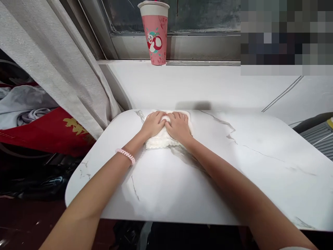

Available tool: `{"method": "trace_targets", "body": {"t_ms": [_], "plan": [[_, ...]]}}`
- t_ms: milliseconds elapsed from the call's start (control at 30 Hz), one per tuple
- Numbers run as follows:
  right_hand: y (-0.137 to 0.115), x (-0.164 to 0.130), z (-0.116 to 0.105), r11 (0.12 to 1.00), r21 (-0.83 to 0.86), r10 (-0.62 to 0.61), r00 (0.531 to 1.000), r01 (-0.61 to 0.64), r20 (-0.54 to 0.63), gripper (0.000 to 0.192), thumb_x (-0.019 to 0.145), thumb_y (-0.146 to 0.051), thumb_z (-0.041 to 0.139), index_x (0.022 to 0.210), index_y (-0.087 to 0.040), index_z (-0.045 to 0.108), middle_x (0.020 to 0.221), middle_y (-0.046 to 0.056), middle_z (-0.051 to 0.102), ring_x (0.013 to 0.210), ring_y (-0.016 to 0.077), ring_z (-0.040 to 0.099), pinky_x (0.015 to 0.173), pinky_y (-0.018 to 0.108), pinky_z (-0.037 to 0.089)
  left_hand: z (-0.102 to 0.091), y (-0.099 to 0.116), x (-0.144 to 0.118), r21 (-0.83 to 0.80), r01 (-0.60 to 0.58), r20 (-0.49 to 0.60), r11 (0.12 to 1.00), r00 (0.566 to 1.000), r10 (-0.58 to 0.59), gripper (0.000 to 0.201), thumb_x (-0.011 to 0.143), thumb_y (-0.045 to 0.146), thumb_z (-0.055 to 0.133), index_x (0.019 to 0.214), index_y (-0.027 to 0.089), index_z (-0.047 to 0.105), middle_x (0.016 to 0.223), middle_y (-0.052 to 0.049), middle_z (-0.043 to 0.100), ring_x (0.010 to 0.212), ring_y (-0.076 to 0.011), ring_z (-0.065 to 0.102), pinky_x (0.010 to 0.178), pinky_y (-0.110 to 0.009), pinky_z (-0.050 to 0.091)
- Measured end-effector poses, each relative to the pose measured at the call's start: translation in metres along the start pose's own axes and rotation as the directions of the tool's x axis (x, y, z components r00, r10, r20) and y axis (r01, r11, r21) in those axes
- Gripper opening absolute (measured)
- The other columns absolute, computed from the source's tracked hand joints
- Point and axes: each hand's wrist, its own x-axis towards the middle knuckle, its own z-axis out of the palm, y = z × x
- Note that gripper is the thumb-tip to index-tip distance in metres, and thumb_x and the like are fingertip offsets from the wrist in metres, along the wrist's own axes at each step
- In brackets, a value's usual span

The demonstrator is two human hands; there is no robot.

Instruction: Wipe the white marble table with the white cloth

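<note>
A white, fluffy cloth [161,140] with a scalloped edge lies near the back of the white marble-patterned table [208,194]. My left hand [153,125] rests palm down on its left part, fingers laid forward. On the right part, my right hand [179,125] presses flat with its fingers spread. Both thumbs come close together over the middle, where a bit of cloth bulges up between them. A pink coiled band [126,156] circles my left wrist.
A pink paper cup [157,38] stands on the window ledge behind the table. A pale curtain [65,62] hangs at the left, beside a red cloth [49,133] with gold figures. A grey ribbed object [318,135] is at the right edge.
</note>
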Motion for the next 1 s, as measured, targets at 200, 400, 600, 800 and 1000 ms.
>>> {"method": "trace_targets", "body": {"t_ms": [200,400,600,800,1000], "plan": [[0.012,0.045,0.013,0.998,0.013,0.055,0.998,-0.055,-0.014,0.035,0.095,-0.025,0.041,0.125,-0.019,0.058,0.127,0.012,0.059,0.123,0.0285,0.045,0.109,0.045,0.024,0.007,-0.029,0.048,-0.019,-0.078,-0.013,0.997,0.997,0.078,0.036,0.09,0.029,0.038,0.119,0.021,0.059,0.125,-0.007,0.063,0.12,-0.0254,0.054,0.108,-0.043,0.039],[0.012,0.072,0.026,0.997,-0.01,0.073,0.997,-0.073,-0.033,0.034,0.095,-0.027,0.041,0.122,-0.017,0.06,0.125,0.013,0.061,0.121,0.0303,0.047,0.106,0.046,0.027,0.006,-0.048,0.069,-0.002,-0.086,-0.01,0.996,0.996,0.086,0.041,0.091,0.029,0.036,0.123,0.019,0.06,0.125,-0.008,0.064,0.118,-0.0258,0.056,0.104,-0.042,0.042],[-0.01,0.08,0.041,0.996,-0.066,0.053,0.996,-0.058,-0.072,0.031,0.097,-0.028,0.041,0.116,-0.015,0.063,0.118,0.015,0.064,0.118,0.0311,0.049,0.106,0.048,0.028,-0.006,-0.074,0.064,-0.002,-0.093,0.028,0.996,0.995,0.093,0.045,0.093,0.035,0.033,0.126,0.019,0.059,0.128,-0.008,0.063,0.12,-0.0259,0.055,0.106,-0.043,0.041],[-0.03,0.066,0.043,0.998,-0.061,-0.016,0.999,0.013,-0.049,0.037,0.098,-0.029,0.039,0.123,-0.013,0.06,0.125,0.015,0.061,0.123,0.0307,0.046,0.11,0.048,0.025,-0.019,-0.082,0.036,0.024,-0.103,-0.017,0.994,0.994,0.104,0.046,0.094,0.037,0.03,0.125,0.017,0.058,0.129,-0.01,0.062,0.121,-0.0254,0.054,0.107,-0.043,0.04],[-0.043,0.016,0.026,0.997,-0.055,-0.06,0.998,0.059,-0.015,0.041,0.099,-0.03,0.035,0.128,-0.012,0.058,0.131,0.015,0.058,0.131,0.0319,0.042,0.115,0.051,0.022,-0.025,-0.055,-0.016,0.095,-0.093,0.004,0.991,0.996,0.093,0.048,0.097,0.036,0.023,0.129,0.017,0.053,0.134,-0.01,0.059,0.128,-0.0255,0.049,0.111,-0.048,0.035]]}}
